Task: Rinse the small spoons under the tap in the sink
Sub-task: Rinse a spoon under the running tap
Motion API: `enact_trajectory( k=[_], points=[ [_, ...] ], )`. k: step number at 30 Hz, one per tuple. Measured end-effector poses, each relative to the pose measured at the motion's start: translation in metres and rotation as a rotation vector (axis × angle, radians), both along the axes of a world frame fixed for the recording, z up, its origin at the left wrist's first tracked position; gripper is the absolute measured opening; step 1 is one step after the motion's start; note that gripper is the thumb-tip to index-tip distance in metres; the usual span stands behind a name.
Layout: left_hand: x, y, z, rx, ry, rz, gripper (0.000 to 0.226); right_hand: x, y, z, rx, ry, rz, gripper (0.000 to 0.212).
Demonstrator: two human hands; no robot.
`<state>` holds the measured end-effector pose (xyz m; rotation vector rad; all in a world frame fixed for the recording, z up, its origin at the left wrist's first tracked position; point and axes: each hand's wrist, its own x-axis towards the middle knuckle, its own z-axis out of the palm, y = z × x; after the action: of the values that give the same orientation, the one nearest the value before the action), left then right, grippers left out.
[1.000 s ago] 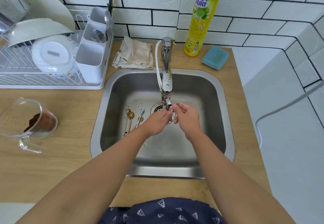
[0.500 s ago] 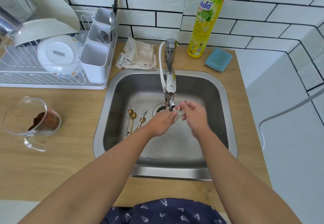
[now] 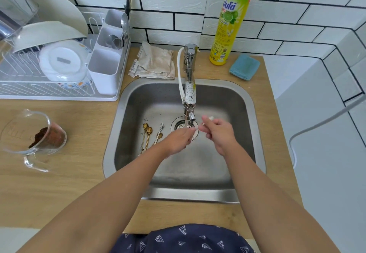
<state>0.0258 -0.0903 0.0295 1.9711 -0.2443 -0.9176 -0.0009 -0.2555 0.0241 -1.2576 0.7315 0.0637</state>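
Observation:
Water runs from the chrome tap into the steel sink. Both my hands are together under the stream over the drain. My right hand pinches a small white-handled spoon, whose handle end pokes up past the fingers. My left hand touches the spoon's lower end in the water; its bowl is mostly hidden by my fingers. Several small spoons lie on the sink floor at the left: two gold ones and a silver one.
A white dish rack with bowls and a cutlery holder stands at the back left. A glass jug with brown residue lies on the wooden counter. A crumpled cloth, yellow dish-soap bottle and blue sponge sit behind the sink.
My hands stay under the tap. The right hand has shifted slightly right and up, so the spoon's white handle end now shows above its fingers.

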Motion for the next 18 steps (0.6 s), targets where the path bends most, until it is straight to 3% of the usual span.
enact_trajectory(
  k=[3,9,14,18],
  points=[
    [0.005,-0.012,0.007,0.055,-0.201,-0.053,0.048,0.002,0.01,-0.001,-0.084,0.059,0.012,0.028],
    [0.0,0.034,-0.005,0.073,-0.053,-0.128,0.043,0.007,-0.014,0.013,-0.148,0.046,-0.137,0.027],
    [0.01,0.002,0.007,0.107,-0.248,-0.217,0.051,-0.003,0.024,0.001,-0.132,0.075,0.037,0.028],
    [0.017,0.006,0.007,0.187,-0.35,-0.249,0.044,0.002,0.005,0.009,-0.146,0.075,-0.093,0.029]
  ],
)
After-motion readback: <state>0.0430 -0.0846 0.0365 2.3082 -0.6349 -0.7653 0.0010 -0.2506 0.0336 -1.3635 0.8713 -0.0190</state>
